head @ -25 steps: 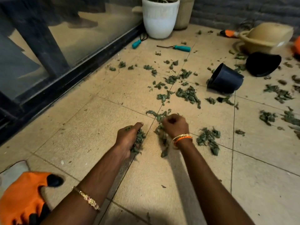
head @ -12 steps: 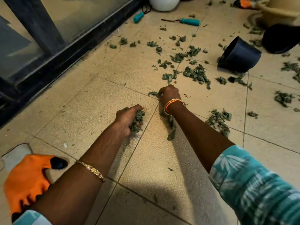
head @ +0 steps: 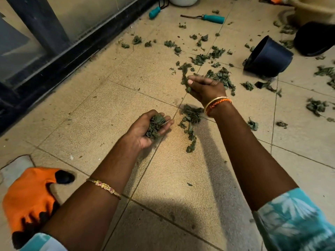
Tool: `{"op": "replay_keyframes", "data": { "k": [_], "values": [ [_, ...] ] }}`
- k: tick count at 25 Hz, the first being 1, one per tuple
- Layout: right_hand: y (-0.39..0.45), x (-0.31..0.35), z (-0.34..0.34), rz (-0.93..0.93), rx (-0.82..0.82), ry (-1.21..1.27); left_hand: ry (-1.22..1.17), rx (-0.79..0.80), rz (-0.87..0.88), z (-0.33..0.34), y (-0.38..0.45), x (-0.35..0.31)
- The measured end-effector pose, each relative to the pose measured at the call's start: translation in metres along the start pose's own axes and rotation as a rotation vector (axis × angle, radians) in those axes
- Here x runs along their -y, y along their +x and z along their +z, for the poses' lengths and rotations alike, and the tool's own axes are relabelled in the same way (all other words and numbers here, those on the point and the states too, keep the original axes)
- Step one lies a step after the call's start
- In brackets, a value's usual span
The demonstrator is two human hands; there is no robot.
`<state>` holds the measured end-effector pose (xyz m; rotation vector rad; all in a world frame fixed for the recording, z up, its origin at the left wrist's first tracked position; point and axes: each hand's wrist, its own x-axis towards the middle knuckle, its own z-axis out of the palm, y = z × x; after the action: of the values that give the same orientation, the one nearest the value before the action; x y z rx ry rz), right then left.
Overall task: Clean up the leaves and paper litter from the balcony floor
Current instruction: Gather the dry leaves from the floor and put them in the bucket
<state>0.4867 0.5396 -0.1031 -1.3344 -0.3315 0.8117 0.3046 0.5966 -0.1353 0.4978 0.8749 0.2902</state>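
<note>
Dry green leaves (head: 219,77) lie scattered over the beige floor tiles (head: 101,113). My left hand (head: 145,127) is turned palm up just above the floor and cups a clump of leaves (head: 155,125) in its curled fingers. My right hand (head: 204,87) is raised a little further away and pinches a few leaves (head: 185,80) between thumb and fingers. A short trail of leaves (head: 190,124) lies on the tile between the two hands. No paper litter shows.
An orange work glove (head: 30,196) lies at the near left. A dark blue pot (head: 268,57) lies tipped on its side at the right, a black pot (head: 315,38) behind it. Two teal-handled tools (head: 212,18) lie near the glass door frame (head: 76,51).
My left hand has turned palm up with its clump of leaves. My right hand has lifted off the floor holding a few leaves.
</note>
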Motion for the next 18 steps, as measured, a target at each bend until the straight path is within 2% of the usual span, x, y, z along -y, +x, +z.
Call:
{"op": "replay_keyframes", "data": {
  "k": [1,4,5,7,10,11,13,15,18],
  "values": [
    [-0.014,-0.004,0.002,-0.011,0.018,-0.092,-0.052,0.025,0.002,0.004,0.000,0.002],
    [-0.054,-0.032,0.004,-0.276,0.168,-0.858,-0.078,0.108,0.016,0.013,-0.001,0.010],
    [-0.062,-0.041,0.005,-0.359,0.202,-1.001,-0.030,0.121,0.009,0.015,-0.003,0.012],
    [-0.075,-0.051,0.006,-0.390,0.269,-1.002,0.055,0.075,-0.001,0.015,-0.003,0.016],
    [-0.075,-0.049,0.005,-0.279,0.347,-0.813,0.064,-0.020,0.005,0.010,-0.002,0.019],
    [-0.067,-0.045,0.001,-0.261,0.276,-0.793,0.064,-0.048,0.017,0.009,-0.002,0.018],
    [-0.039,-0.036,-0.011,-0.207,0.008,-0.815,0.132,-0.121,0.053,0.005,-0.001,0.014],
    [-0.007,-0.029,-0.030,-0.032,-0.164,-0.974,0.216,-0.160,0.084,0.004,-0.001,0.010],
    [0.020,-0.028,-0.038,0.240,-0.086,-1.187,0.271,-0.147,0.097,0.002,0.002,0.006]
  ]
}}
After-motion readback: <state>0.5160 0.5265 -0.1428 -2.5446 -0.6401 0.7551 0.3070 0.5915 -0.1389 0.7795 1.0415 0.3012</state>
